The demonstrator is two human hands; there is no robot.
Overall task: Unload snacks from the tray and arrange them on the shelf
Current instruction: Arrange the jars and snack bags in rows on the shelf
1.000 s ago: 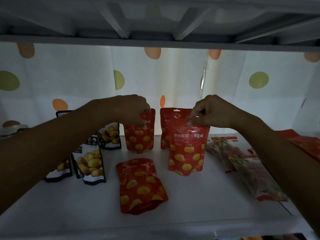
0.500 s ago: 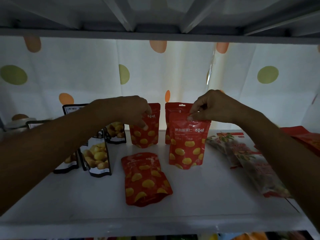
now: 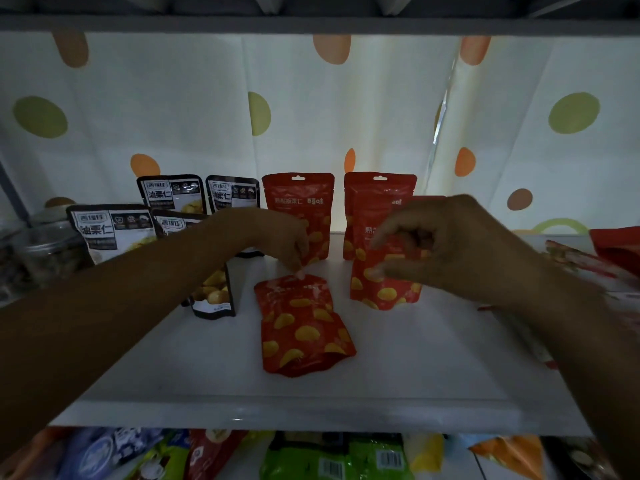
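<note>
A red snack pouch (image 3: 301,327) with yellow chestnut prints lies flat in the middle of the white shelf (image 3: 398,372). My left hand (image 3: 280,242) reaches down to it, fingertips touching its top edge. Another red pouch (image 3: 384,289) stands upright to the right. Just in front of that one hovers my right hand (image 3: 436,247), blurred, its fingers loosely curled and holding nothing. Two more red pouches (image 3: 298,202) (image 3: 379,188) stand at the back.
Several black-and-white chestnut pouches (image 3: 110,230) stand at the left, one (image 3: 213,299) near my left forearm. A clear jar (image 3: 45,251) sits at the far left. Long red packets (image 3: 588,265) lie at the right. Below the shelf edge lie mixed snack bags (image 3: 332,459).
My right hand has let go of the upright front pouch and pulled back. My left hand has left the back pouch and dropped to the lying pouch's top edge.
</note>
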